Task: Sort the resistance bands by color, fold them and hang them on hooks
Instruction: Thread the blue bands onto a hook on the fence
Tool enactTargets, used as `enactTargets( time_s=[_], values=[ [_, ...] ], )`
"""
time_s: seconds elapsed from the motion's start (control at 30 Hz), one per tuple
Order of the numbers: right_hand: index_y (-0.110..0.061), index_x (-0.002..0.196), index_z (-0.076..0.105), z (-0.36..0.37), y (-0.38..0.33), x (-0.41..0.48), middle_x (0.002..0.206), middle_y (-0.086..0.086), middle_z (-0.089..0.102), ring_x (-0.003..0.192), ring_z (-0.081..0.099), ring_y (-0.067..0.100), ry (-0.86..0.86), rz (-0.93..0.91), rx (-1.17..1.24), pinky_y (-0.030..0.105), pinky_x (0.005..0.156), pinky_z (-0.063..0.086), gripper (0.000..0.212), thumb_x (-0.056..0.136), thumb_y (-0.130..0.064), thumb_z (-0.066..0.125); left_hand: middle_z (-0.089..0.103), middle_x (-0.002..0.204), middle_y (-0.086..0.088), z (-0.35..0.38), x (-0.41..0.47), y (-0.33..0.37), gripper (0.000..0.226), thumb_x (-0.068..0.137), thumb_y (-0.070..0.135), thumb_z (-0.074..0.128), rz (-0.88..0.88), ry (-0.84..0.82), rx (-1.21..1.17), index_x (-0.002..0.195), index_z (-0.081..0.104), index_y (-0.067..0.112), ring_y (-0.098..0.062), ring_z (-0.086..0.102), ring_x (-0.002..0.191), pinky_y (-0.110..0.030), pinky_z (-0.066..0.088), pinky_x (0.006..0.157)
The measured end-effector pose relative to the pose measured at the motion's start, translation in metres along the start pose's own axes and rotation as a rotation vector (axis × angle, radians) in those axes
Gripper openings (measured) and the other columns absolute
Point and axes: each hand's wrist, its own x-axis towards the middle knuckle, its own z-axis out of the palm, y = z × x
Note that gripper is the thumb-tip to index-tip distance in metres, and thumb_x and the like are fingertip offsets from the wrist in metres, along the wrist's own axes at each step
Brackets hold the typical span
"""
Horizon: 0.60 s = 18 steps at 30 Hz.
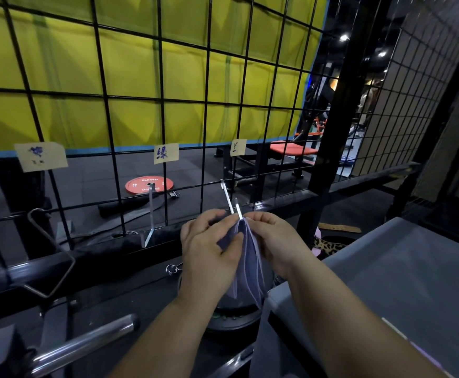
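A folded blue-purple resistance band point(247, 266) hangs down between my hands, its top fold right at the tip of the right metal hook point(232, 203) on the black wire grid point(162, 105). My left hand point(209, 246) pinches the band's left side with thumb and fingers. My right hand point(273, 238) pinches its top right edge beside the hook. A second metal hook point(149, 214) stands bare to the left, under a paper label point(166, 153). Another label point(237, 147) sits above the right hook, and a third label point(40, 156) is at the far left.
A grey table surface point(402, 274) lies at the right. A chrome bar point(86, 342) and a wire hanger-shaped hook point(51, 252) sit at the lower left. Behind the grid are a red weight plate point(149, 184), an orange bench point(293, 150) and a yellow mat point(130, 69).
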Motion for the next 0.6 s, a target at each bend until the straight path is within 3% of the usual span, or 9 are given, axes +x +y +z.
enactTargets(
  time_s=[0.13,0.23,0.4,0.6],
  values=[
    [-0.001,0.105,0.069,-0.001,0.0,-0.001,0.091,0.016,0.071,0.079,0.064,0.022,-0.021,-0.024,-0.093,0.033,0.076,0.053,0.021,0.097,-0.017,0.058,0.059,0.098,0.02,0.0,0.0,0.003,0.033,0.085,0.02,0.07,-0.016,-0.021,0.02,0.117,0.07,0.029,-0.014,0.047,0.111,0.003,0.017,0.091],
    [0.0,0.106,0.07,0.0,0.0,-0.002,0.101,0.022,0.071,0.084,0.065,0.025,-0.019,-0.02,-0.12,0.042,0.086,0.052,0.025,0.097,-0.021,0.058,0.056,0.095,0.02,-0.002,-0.001,0.007,0.036,0.088,0.019,0.067,-0.099,-0.074,-0.087,0.121,0.067,0.031,-0.006,0.055,0.096,-0.002,0.033,0.08],
    [0.005,0.107,0.067,-0.002,0.001,0.001,0.087,0.014,0.07,0.077,0.063,0.024,0.019,0.028,-0.111,0.036,0.075,0.051,0.033,0.095,-0.026,0.061,0.052,0.093,0.01,-0.004,-0.001,0.012,0.038,0.091,0.013,0.061,-0.188,-0.133,-0.232,0.121,0.065,0.035,-0.001,0.055,0.08,-0.002,0.039,0.068],
    [-0.013,0.091,0.063,-0.001,0.007,0.003,0.067,-0.005,0.066,0.059,0.059,0.008,0.025,0.029,-0.09,0.024,0.061,0.048,0.017,0.1,-0.023,0.052,0.051,0.094,0.003,-0.003,-0.002,0.013,0.046,0.089,0.001,0.057,-0.217,-0.14,-0.312,0.117,0.064,0.037,0.002,0.055,0.075,-0.004,0.04,0.066]
  ],
)
